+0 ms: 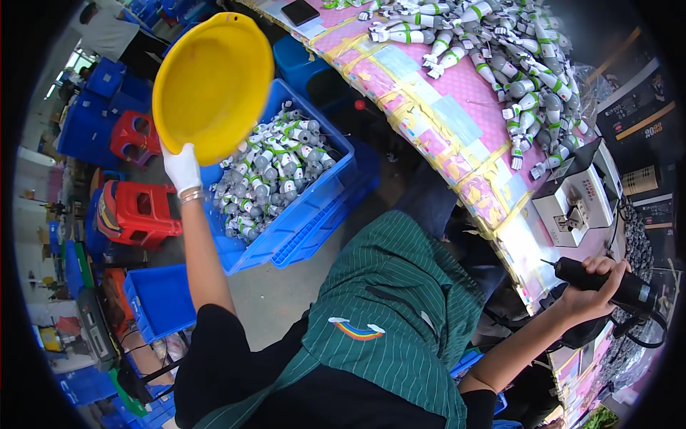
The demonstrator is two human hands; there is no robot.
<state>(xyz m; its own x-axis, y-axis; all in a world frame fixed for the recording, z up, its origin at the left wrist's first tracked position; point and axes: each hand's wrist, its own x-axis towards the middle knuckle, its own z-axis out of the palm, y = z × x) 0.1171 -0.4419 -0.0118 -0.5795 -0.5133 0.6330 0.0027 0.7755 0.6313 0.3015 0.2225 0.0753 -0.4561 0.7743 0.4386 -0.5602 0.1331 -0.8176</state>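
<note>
My left hand [183, 169], in a white glove, grips the rim of a round yellow basin [211, 82]. The basin is tilted with its inside facing me, and it looks empty. Just behind and below it stands a blue crate [304, 204] filled with white, grey and green toy arms [275, 171]. On the right, my bare right hand [597, 289] is wrapped round a black electric screwdriver [607, 279] with a cable at its back end. The screwdriver's thin bit points left, above the table's edge.
A pink table [450, 118] with taped edges bears a large pile of toy arms [529, 79], a white box-like fixture [575, 200] and a phone [300, 11]. Red stools [146, 214] and an open blue bin [161, 300] stand on the left. A person [118, 36] is far left.
</note>
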